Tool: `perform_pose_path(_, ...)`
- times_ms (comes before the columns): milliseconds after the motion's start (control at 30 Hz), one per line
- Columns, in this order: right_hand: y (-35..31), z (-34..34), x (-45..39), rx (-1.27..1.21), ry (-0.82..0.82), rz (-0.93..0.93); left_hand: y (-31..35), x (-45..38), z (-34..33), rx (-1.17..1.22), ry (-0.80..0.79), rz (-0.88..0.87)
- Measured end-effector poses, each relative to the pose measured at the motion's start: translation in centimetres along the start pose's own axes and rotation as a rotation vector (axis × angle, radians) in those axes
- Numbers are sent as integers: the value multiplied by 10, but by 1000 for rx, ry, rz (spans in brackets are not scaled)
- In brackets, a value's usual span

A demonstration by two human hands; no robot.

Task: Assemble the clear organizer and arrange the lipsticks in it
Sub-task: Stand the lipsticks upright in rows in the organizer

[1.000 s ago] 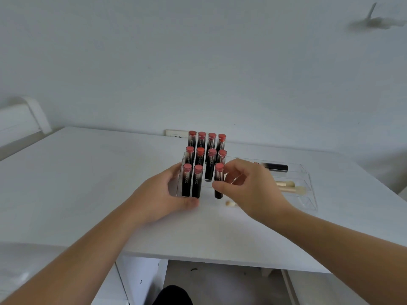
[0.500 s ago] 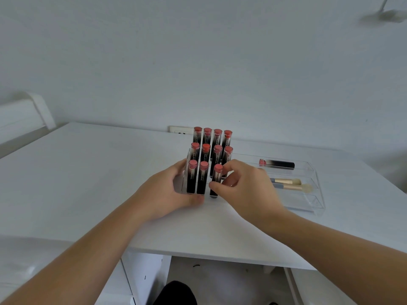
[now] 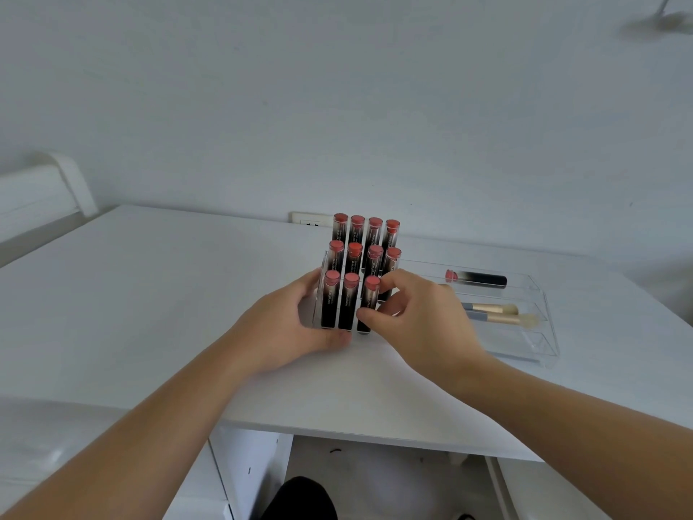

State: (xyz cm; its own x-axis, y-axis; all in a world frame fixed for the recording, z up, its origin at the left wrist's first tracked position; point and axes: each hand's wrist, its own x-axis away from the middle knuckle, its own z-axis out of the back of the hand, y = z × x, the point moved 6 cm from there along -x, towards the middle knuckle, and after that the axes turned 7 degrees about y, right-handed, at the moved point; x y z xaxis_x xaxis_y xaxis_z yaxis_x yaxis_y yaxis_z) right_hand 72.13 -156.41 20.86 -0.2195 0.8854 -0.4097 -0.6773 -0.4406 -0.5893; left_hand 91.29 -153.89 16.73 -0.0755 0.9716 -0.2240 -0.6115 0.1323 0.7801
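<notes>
Fingers of your right hand (image 3: 420,324) pinch one lipstick (image 3: 369,307) at the front row of the clear organizer (image 3: 318,294), on the white table (image 3: 150,294). Your left hand (image 3: 288,328) grips the organizer's left side. Right of the organizer lies a clear tray (image 3: 540,324).

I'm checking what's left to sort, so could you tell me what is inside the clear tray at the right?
The clear tray holds one lipstick and two brushes; the right hand hides its near-left end.
</notes>
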Motion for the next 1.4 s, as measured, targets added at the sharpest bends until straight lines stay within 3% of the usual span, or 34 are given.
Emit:
perform_pose_path(633, -4, 5, 2, 17, -28, 1, 1, -1, 0, -14, -2, -23)
perform_pose_path(867, -6, 61, -32, 90, 73, 145, -6, -1, 1, -24, -1, -3)
perform_pose_path(933, 1, 79, -54, 138, -18, 201, -7, 0, 1, -18, 0, 7)
perform_pose_path(1133, 35, 89, -91, 478, -488, 297, -9, 0, 1, -14, 6, 20)
perform_pose_path(1267, 44, 74, -90, 621, -614, 370, -9, 0, 1, -2, 3, 8)
perform_pose_path(1400, 48, 71, -87, 690, -621, 418, -9, 0, 0, 4, 5, 3)
